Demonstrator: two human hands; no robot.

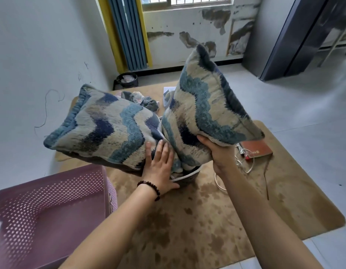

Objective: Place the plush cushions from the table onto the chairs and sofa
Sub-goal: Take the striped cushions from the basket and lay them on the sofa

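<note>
R hand (pixel 222 154) fingers clamped on raised cushion (pixel 207 105); L hand (pixel 158 164) flat, fingers loose on 2nd cushion (pixel 102 125).

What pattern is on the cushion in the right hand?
Wavy blue, navy and beige bands; head view.

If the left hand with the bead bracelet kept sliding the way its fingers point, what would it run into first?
The left hand already lies flat against the left cushion; pushing on would likely press deeper into it, near where the right cushion leans.

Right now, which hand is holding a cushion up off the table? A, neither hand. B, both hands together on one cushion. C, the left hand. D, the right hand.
D: the right hand grips the raised cushion from below, while the left hand lies flat against the other cushion.
</note>
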